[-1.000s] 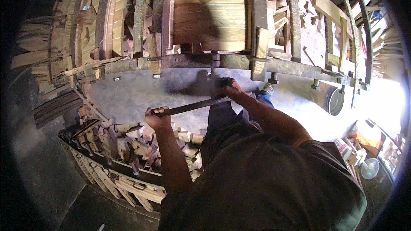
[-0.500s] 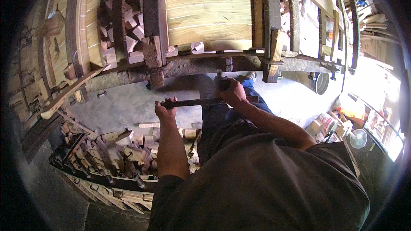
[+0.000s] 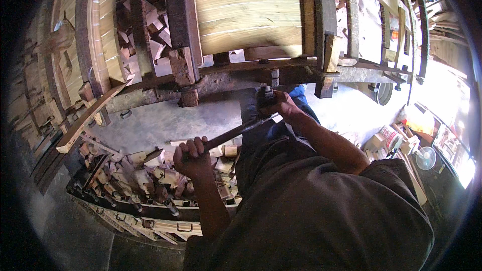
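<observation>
A long dark metal bar (image 3: 233,134) slants across in front of my legs, its near end low on the left. My left hand (image 3: 192,158) is wrapped round that near end. My right hand (image 3: 284,105) is closed at the bar's far end, beside a dark block with a threaded metal end (image 3: 266,91) showing above it. Whether bar and threaded piece are joined is hidden by my fingers. Just beyond, a heavy dark beam (image 3: 231,78) runs across, with a bolt-like stub (image 3: 274,77) on it. Behind the beam lies a pale panel of wooden strips (image 3: 246,17) between dark uprights.
Wood offcuts (image 3: 168,173) are heaped at lower left, behind a dark rail with metal handles (image 3: 173,209). A loose wooden strip (image 3: 90,118) juts out at left. Right are a white bucket (image 3: 390,137), a small fan (image 3: 426,157) and a round metal ring (image 3: 384,94).
My left hand has come nearer and lower, so the bar has swung from nearly level to a slant. The right hand has shifted slightly right. My view has moved a little.
</observation>
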Demonstrator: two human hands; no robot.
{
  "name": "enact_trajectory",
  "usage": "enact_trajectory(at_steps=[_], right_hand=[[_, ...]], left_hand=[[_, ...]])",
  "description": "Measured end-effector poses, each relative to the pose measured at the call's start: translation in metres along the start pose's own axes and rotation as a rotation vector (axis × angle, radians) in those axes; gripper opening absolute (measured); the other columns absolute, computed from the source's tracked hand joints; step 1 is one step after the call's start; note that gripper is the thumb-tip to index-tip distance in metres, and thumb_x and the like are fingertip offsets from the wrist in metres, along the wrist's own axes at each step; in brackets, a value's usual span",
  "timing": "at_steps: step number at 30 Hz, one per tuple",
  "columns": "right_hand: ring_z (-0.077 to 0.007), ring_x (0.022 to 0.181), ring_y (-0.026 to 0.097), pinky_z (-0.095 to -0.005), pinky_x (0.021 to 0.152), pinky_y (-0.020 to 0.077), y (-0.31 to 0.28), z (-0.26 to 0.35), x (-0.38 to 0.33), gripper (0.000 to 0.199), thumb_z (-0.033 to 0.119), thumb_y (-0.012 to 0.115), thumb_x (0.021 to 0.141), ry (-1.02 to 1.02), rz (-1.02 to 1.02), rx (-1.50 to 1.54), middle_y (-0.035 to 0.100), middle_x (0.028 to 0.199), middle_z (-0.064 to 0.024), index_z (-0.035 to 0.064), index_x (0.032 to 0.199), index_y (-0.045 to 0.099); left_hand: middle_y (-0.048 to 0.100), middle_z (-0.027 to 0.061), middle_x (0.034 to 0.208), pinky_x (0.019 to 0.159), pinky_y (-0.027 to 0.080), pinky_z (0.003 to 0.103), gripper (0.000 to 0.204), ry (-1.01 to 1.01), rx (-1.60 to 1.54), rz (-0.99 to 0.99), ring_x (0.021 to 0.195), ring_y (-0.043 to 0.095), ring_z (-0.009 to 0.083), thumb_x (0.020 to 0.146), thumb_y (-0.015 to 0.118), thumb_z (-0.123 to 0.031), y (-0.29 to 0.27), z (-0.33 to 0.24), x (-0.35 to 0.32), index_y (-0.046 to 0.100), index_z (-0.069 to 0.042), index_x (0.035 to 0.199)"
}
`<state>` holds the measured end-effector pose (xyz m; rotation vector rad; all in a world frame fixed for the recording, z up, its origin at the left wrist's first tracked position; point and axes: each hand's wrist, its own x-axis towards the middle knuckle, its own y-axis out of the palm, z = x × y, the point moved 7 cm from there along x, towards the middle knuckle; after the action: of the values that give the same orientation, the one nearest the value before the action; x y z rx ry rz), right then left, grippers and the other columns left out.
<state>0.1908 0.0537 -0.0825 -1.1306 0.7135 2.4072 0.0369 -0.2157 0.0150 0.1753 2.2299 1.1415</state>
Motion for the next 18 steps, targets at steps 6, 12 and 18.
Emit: enact_trajectory(at_steps=[6, 12, 18], right_hand=[[-0.0140, 0.084, 0.064, -0.0319, 0.080, 0.0536, -0.002, 0.001, -0.002, 0.038, 0.003, 0.081, 0.070, -0.042, 0.027, 0.030, 0.069, 0.093, -0.0024, 0.0029, 0.106, 0.067], [-0.0148, 0.085, 0.065, -0.0326, 0.081, 0.0541, -0.012, -0.016, 0.007, 0.038, 0.012, 0.084, 0.066, -0.059, -0.169, -0.275, 0.071, 0.093, -0.0064, 0.0005, 0.099, 0.068], [-0.0289, 0.097, 0.070, -0.0399, 0.084, 0.0549, 0.004, 0.030, -0.019, 0.055, 0.049, 0.077, 0.069, 0.133, -0.372, -0.719, 0.071, 0.105, -0.0160, 0.0072, 0.105, 0.071]], left_hand=[[0.048, 0.0069, 0.059, 0.081, 0.043, 0.047, 0.036, -0.022, -0.030, -0.121, 0.061, 0.049, 0.0253, 0.101, 0.041, -0.027, -0.011, -0.002, 0.008, 0.052, -0.010, 0.071], [0.044, 0.0043, 0.061, 0.080, 0.041, 0.052, 0.044, -0.156, -0.108, -0.744, 0.057, 0.045, 0.0257, 0.098, 0.040, -0.044, -0.186, 0.041, 0.048, 0.042, -0.011, 0.069], [0.043, 0.0015, 0.067, 0.083, 0.044, 0.050, 0.029, -0.282, -0.067, -1.163, 0.056, 0.044, 0.0207, 0.095, 0.044, -0.037, -0.243, 0.096, 0.087, 0.044, -0.014, 0.078]])
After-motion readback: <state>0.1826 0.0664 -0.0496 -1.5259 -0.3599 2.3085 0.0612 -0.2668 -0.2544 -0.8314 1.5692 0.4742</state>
